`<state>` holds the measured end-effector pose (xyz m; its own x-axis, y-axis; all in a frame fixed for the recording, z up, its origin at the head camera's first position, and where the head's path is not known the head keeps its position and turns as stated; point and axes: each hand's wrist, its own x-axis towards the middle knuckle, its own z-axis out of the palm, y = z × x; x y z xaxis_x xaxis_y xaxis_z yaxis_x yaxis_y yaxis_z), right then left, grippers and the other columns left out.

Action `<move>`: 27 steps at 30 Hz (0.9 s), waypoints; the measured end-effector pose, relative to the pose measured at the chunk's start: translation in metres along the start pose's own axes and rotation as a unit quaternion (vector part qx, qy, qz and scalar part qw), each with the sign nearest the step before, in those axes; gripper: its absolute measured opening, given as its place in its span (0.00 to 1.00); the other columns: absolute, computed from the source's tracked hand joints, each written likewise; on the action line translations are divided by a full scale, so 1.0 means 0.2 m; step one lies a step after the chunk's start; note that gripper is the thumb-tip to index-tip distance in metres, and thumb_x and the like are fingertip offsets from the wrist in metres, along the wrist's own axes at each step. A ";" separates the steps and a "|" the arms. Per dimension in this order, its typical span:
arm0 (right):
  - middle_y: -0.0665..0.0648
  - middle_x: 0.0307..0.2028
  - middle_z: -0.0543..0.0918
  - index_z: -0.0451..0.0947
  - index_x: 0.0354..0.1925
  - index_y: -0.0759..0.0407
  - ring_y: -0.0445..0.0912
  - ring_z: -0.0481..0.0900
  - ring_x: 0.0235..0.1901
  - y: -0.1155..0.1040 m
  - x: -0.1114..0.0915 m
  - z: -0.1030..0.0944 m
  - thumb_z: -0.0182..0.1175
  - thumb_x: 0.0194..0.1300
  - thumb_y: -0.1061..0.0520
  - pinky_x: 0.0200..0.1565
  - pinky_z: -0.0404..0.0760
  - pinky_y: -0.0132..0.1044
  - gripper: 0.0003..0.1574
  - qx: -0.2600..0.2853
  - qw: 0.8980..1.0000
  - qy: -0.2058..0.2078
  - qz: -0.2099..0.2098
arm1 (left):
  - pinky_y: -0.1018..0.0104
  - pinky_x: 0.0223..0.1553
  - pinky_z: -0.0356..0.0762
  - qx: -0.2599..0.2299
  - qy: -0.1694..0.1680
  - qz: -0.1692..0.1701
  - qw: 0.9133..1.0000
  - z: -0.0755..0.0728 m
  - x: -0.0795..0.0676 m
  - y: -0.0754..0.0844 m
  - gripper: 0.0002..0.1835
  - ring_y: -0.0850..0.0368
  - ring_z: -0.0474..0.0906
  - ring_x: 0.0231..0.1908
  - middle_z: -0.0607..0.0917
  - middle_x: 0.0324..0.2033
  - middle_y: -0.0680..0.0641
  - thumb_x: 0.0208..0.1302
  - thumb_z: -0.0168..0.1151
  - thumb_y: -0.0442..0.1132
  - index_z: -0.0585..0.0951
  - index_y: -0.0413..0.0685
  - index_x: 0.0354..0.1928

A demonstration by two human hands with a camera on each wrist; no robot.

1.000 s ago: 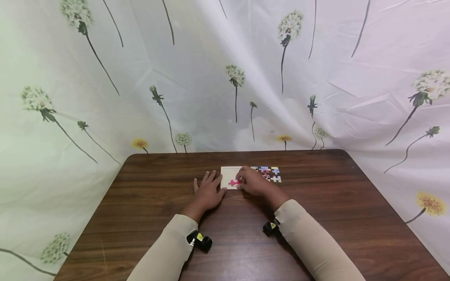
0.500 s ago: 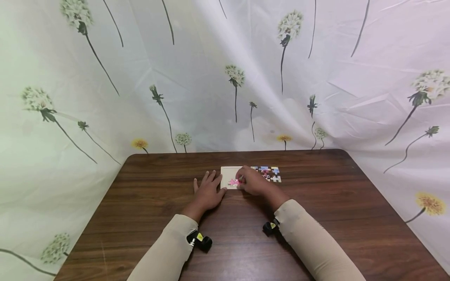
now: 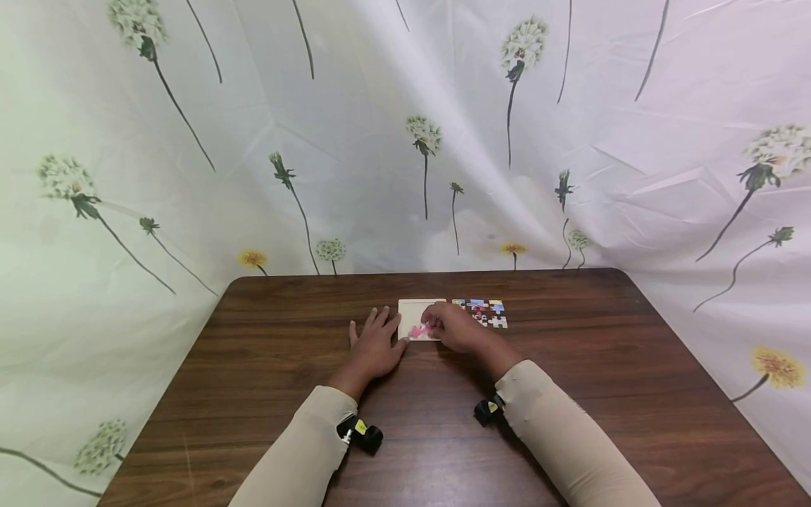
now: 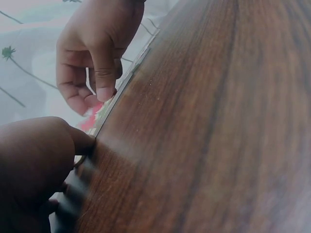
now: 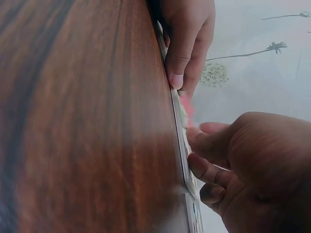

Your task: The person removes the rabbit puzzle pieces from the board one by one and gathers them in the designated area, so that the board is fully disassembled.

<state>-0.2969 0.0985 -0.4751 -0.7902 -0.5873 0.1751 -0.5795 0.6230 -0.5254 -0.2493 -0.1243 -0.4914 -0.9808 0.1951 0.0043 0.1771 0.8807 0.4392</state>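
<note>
A cream puzzle board (image 3: 410, 310) lies near the far side of the table. My left hand (image 3: 374, 346) rests at its left side with fingers spread, the thumb at the near corner. Over the right part of the board is my right hand (image 3: 456, 327), fingers bent, thumb and fingertips at a pink jigsaw piece (image 3: 418, 330) low on the board. In the right wrist view the pink piece (image 5: 187, 110) looks blurred, right at the right thumb tip; the left wrist view shows the right thumb (image 4: 104, 92) beside it too. The fingers partly hide the pinch.
Several loose jigsaw pieces (image 3: 497, 322), blue, white and pink, lie face up just right of the board. The brown wooden table (image 3: 405, 436) reaches a flower-printed curtain (image 3: 355, 176) behind. Each wrist wears a small black camera (image 3: 366, 436).
My right fingertips have drawn in and shifted slightly left over the board. The pink piece shows a slightly changed outline under them. My left hand has stayed in place.
</note>
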 end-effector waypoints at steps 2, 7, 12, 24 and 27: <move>0.57 0.38 0.86 0.86 0.46 0.61 0.45 0.82 0.40 0.00 0.00 0.00 0.68 0.71 0.71 0.46 0.84 0.39 0.09 0.001 1.000 -0.004 -0.005 | 0.20 0.82 0.37 0.000 0.003 0.001 1.000 0.00 0.00 0.00 0.33 0.37 0.50 0.88 0.61 0.86 0.41 0.83 0.58 0.55 0.70 0.55 0.83; 0.57 0.39 0.86 0.87 0.46 0.61 0.44 0.81 0.39 0.00 0.00 0.01 0.67 0.72 0.70 0.46 0.83 0.38 0.08 -0.017 1.000 -0.009 -0.009 | 0.20 0.82 0.37 0.003 0.001 0.000 1.000 0.00 0.00 0.00 0.33 0.38 0.50 0.88 0.61 0.86 0.41 0.83 0.57 0.56 0.69 0.55 0.84; 0.57 0.43 0.86 0.88 0.49 0.62 0.46 0.83 0.41 0.00 0.00 0.01 0.72 0.73 0.62 0.47 0.85 0.39 0.09 -0.028 0.999 -0.013 -0.010 | 0.21 0.82 0.36 0.002 -0.002 0.000 1.000 0.00 0.00 0.00 0.34 0.38 0.48 0.88 0.60 0.87 0.41 0.83 0.57 0.56 0.69 0.56 0.84; 0.56 0.44 0.84 0.89 0.44 0.61 0.44 0.80 0.42 -0.01 -0.01 0.00 0.74 0.73 0.57 0.48 0.82 0.40 0.08 -0.037 0.999 -0.018 -0.014 | 0.21 0.82 0.34 -0.001 -0.006 -0.001 1.000 0.00 0.01 0.00 0.34 0.38 0.47 0.89 0.59 0.87 0.41 0.83 0.57 0.56 0.68 0.55 0.84; 0.57 0.45 0.84 0.89 0.44 0.61 0.45 0.81 0.43 -0.01 -0.02 0.00 0.73 0.74 0.56 0.50 0.83 0.41 0.08 -0.041 0.999 -0.016 -0.015 | 0.21 0.82 0.36 0.003 -0.004 0.000 1.000 0.00 0.00 0.00 0.34 0.38 0.47 0.88 0.60 0.87 0.41 0.83 0.57 0.57 0.68 0.56 0.84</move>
<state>-0.2931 0.0990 -0.4739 -0.7659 -0.6219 0.1631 -0.6186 0.6437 -0.4505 -0.2499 -0.1245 -0.4923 -0.9801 0.1982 -0.0038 0.1770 0.8832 0.4342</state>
